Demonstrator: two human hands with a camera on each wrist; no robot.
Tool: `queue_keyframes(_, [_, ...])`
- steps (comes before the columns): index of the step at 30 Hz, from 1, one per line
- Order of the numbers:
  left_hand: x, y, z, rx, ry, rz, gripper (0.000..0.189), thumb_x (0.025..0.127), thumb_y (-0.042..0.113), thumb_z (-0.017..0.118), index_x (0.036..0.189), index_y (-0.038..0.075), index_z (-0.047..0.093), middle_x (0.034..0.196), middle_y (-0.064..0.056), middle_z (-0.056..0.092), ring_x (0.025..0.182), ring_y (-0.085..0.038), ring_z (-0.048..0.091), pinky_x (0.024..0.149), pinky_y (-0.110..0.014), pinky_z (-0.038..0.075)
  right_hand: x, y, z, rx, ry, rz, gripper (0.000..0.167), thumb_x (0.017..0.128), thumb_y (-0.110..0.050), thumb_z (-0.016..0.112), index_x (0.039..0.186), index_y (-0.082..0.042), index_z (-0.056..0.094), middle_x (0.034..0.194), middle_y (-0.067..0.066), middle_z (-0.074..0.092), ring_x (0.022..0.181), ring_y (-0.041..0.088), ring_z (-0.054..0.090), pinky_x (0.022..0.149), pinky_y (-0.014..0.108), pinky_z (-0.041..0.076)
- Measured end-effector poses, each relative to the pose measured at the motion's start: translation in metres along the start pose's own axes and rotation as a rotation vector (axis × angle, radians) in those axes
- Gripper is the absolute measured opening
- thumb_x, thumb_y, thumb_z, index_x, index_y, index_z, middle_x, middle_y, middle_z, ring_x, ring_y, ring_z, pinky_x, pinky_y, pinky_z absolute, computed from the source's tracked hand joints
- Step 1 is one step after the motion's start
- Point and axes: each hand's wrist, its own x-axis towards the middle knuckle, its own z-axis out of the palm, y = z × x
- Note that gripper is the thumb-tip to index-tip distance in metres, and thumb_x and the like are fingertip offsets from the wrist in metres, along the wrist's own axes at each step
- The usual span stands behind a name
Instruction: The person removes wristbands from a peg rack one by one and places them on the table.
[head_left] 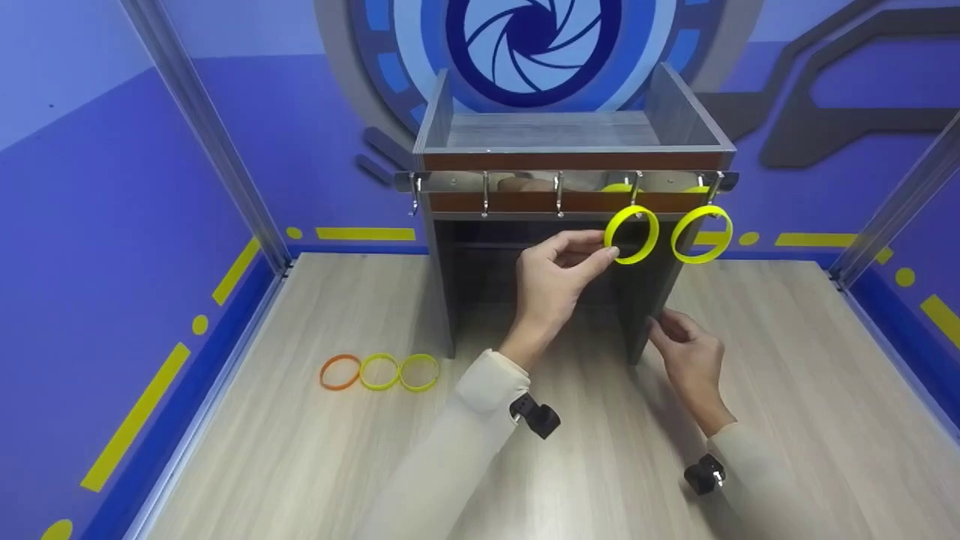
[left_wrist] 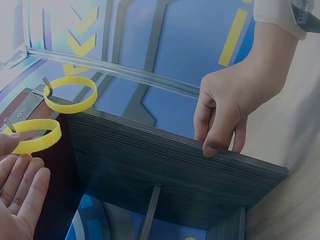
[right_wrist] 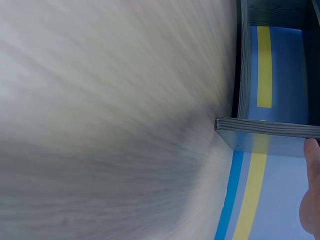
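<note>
My left hand pinches the lower left of a yellow silicone wristband between thumb and fingers. That band's top is at a hook on the rack's metal strip, and the left wrist view shows the hook tip inside it. A second yellow wristband hangs from the rightmost hook. Lower down, my right hand grips the front edge of the rack's right side panel, thumb on one face and fingers on the other. In the right wrist view only part of that hand shows.
The grey wooden rack stands on a wood-grain table, with bare hooks on its left part. An orange wristband and two yellow-green wristbands lie in a row left of it. Blue patterned walls surround the table.
</note>
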Motion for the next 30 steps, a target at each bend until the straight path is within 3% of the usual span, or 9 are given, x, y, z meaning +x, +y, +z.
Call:
queue_keyframes(6, [0.001,0.001,0.001,0.011,0.013,0.009,0.02,0.088,0.007,0.089,0.106,0.002,0.081,0.095,0.003,0.08,0.082,-0.008,0.073,0.076,-0.029,0.065,0.0,0.0,0.001,-0.024,0.005,0.005,0.019,0.094,-0.002,0.078,0.113,0.003,0.078,0.105,0.017,0.079,0.085,-0.012,0.065,0.075,0.005,0.054])
queue_keyframes(15, [0.003,0.011,0.005,-0.141,0.025,0.006,0.021,0.089,0.0,0.085,0.11,-0.003,0.079,0.101,-0.004,0.08,0.087,-0.015,0.077,0.082,-0.036,0.066,0.001,0.0,0.001,-0.015,0.012,-0.008,0.018,0.093,0.0,0.079,0.111,0.004,0.079,0.104,0.017,0.079,0.083,-0.012,0.066,0.073,0.006,0.054])
queue_keyframes(30, [-0.005,0.018,0.0,-0.227,0.052,0.056,0.022,0.09,-0.001,0.083,0.111,-0.007,0.077,0.102,-0.009,0.08,0.089,-0.02,0.078,0.083,-0.042,0.067,0.0,0.0,0.0,-0.01,0.005,0.006,0.02,0.094,-0.003,0.079,0.113,0.003,0.079,0.105,0.017,0.079,0.086,-0.013,0.065,0.077,0.006,0.054])
